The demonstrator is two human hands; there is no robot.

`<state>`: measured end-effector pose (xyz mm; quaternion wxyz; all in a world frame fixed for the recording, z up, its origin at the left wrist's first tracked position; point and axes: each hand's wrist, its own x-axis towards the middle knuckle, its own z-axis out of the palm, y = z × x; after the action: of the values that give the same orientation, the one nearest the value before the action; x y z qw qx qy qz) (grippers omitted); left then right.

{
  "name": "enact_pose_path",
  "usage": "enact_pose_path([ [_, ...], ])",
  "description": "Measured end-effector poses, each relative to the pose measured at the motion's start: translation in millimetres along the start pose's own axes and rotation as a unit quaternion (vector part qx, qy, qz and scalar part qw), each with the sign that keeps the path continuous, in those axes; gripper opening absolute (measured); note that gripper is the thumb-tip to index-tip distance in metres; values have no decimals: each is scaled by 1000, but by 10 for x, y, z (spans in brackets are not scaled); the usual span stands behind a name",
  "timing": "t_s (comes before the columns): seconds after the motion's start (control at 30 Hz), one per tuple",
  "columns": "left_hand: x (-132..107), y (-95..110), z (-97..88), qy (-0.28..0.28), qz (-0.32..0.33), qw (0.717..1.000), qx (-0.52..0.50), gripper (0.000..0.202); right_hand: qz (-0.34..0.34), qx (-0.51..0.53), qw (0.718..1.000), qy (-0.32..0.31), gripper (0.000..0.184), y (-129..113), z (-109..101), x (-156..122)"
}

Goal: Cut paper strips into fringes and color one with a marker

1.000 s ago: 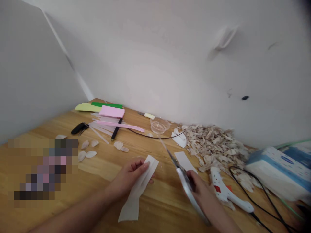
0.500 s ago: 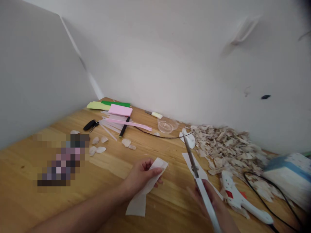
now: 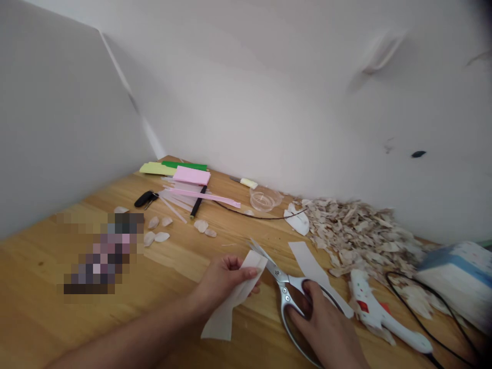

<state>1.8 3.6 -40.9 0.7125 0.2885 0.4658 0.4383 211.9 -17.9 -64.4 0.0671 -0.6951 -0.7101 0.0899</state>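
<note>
Between the thumb and fingers of my left hand (image 3: 226, 284) is a folded strip of white paper (image 3: 220, 322), its loose end hanging toward me over the table. My right hand (image 3: 321, 318) grips silver metal scissors (image 3: 283, 279) by their looped handles. The blades are parted and reach the upper right corner of the folded paper; whether they touch it I cannot tell. Another white paper strip (image 3: 307, 262) lies flat on the table, partly behind the scissors' handle and my right hand.
A white glue gun (image 3: 367, 302) with a black cord lies at right, before a heap of pale scraps (image 3: 357, 225). Behind are a clear plastic lid (image 3: 265, 199), a thin dark wire, pink paper (image 3: 191, 175), a black pen (image 3: 198, 201) and keys (image 3: 145, 199). Several petal-like pieces (image 3: 161, 237) lie left.
My right hand has turned the scissors and brought them left, from above the loose strip to the folded paper. The blades now show apart. My left hand has barely moved.
</note>
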Motion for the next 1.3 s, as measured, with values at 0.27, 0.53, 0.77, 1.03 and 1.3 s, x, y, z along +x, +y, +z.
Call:
enact_pose_path([
  [0.27, -27, 21, 9, 2, -17, 1000, 5, 36, -56, 65, 995, 57, 32, -2, 112, 10],
  [0.53, -58, 14, 58, -54, -9, 997, 50, 33, -61, 355, 933, 19, 34, -218, -369, 59],
  [0.77, -124, 2, 90, -110, -7, 991, 73, 34, -137, 541, 820, -128, 22, -591, -576, 206],
  [1.03, -125, 26, 68, -109, -14, 991, 70, 34, -209, 410, 885, -65, 9, -547, -677, 171],
  [1.3, -161, 22, 111, -120, 54, 985, 112, 31, -145, 505, 845, -99, 18, -533, -518, 245],
])
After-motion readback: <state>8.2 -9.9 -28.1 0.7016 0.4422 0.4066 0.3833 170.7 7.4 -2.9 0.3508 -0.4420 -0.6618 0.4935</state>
